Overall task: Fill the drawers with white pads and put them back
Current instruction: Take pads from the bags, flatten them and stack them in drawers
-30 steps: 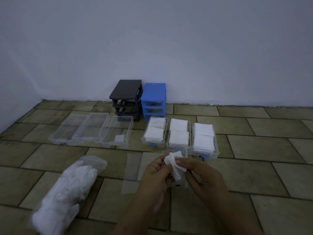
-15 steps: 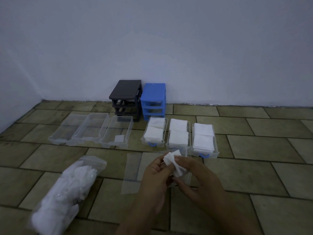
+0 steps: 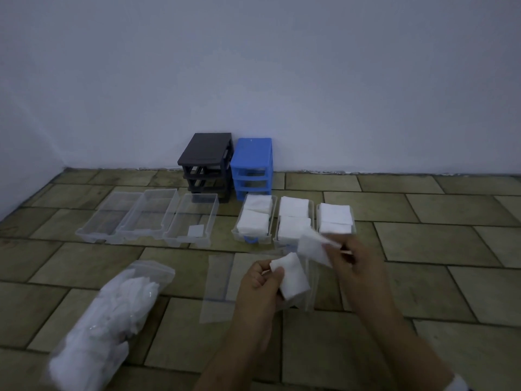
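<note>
While the six drawers sit out on the floor, the step in hand looks like separating pads before loading.

Head view only. Left hand pinches one white pad between thumb and fingers. Right hand pinches a second pad, held just above and to the right of the first; the two pads are apart or barely touching, cannot tell which. A flat clear wrapper lies on the floor under the hands.

Judgement: filling is about half done. Next move calls for carrying a pad left, to the nearly empty drawer, and laying it flat. Pads are light and limp, so a fingertip pinch should do.

Count:
- Clear drawers, left group: 3. Two look empty; the third holds one small pad.
- Drawers, right group: 3, each stacked with pads.
- Frames: 2, black and blue, against the wall, all slots open.
- Pad bag: 1, at left, still bulky.
- Pads in hand: 2.

No drawer is back in a frame yet.
</note>
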